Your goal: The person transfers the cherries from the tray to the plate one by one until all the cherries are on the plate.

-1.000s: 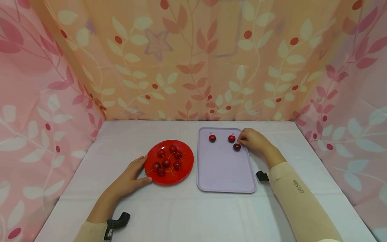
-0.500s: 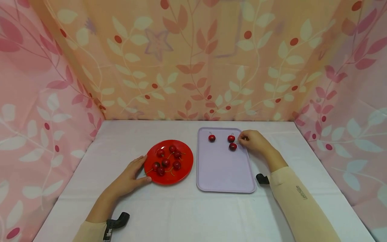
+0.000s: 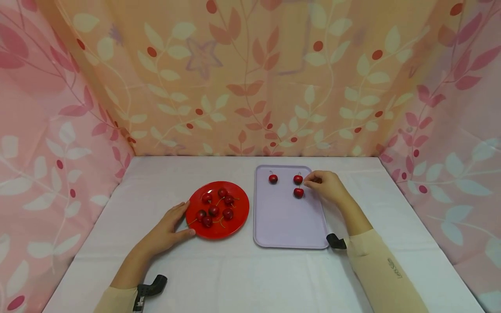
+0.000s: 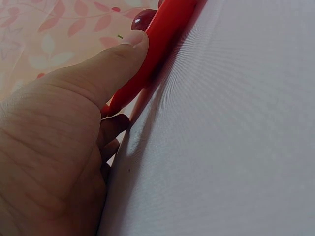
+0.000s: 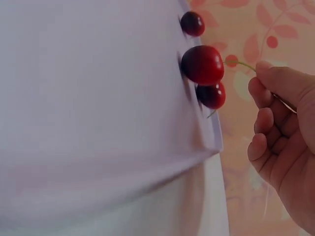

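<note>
My right hand pinches the thin green stem of a dark red cherry between thumb and forefinger. That cherry is over the far right part of the lilac tray, just in front of another cherry. A third cherry sits on the tray farther left. Whether the pinched one touches the tray is hard to tell. On the left, my left hand holds the rim of a red plate, the thumb lying over its edge. Several stemmed cherries lie on that plate.
A white cloth covers the table under plate and tray. Floral curtains rise behind the table and along both sides. Black wrist mounts stick out near both hands, the right one close to the tray's right edge.
The right hand has moved slightly left and nearer, and the pinched cherry has shifted left to in front of the far right cherry. The left hand stays at the plate.
</note>
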Motion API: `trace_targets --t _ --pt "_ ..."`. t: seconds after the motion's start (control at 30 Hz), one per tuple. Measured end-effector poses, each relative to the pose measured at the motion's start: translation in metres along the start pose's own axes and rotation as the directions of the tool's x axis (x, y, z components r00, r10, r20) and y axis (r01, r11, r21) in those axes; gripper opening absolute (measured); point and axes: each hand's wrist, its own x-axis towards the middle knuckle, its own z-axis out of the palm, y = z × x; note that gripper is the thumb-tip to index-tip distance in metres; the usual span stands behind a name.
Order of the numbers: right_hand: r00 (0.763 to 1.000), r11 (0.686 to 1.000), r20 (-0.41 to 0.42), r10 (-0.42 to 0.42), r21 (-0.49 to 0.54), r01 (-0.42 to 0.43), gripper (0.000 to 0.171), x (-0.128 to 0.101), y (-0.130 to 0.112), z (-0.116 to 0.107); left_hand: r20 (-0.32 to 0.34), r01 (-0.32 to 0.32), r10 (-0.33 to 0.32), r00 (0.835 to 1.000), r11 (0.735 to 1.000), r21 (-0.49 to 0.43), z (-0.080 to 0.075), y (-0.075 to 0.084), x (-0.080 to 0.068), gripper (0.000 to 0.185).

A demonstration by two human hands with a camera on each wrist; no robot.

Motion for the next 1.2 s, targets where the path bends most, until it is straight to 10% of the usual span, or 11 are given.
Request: trace_targets --t 0.67,1.2 --pt "0.987 0.993 -0.132 -0.088 0.063 0.097 0.008 -0.036 -0.057 0.017 -0.012 -0.025 0.025 1.0 1.0 0.004 -0.001 -0.002 -0.001 0.101" --pt "0.991 0.989 -0.076 -0.112 0.083 0.118 0.007 -0.049 -0.075 0.026 -0.01 -0.014 0.014 1.0 1.0 -0.005 0.001 0.001 -0.002 0.1"
